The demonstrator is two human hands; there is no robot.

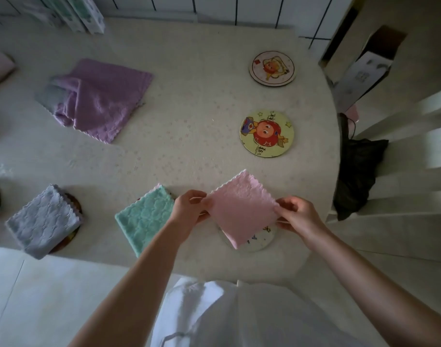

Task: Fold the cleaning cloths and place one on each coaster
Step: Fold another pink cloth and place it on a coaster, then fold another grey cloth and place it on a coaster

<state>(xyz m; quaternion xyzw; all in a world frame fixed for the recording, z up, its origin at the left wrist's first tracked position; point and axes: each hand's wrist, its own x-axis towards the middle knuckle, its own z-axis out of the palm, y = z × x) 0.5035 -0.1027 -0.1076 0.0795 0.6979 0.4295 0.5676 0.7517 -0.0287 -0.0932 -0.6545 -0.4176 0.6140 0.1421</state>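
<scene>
Both hands, my left hand (189, 209) and right hand (295, 215), pinched opposite corners of the folded pink cloth (242, 209), holding it flat just above the near coaster (254, 242) so it could land centred.

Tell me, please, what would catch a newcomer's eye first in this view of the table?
First, the folded pink cloth held at opposite corners by the left hand and right hand, over a pale coaster at the near edge. Next, two bare cartoon coasters on the right: a yellow one and a white one farther back. A loose purple cloth lies unfolded far left.
</scene>
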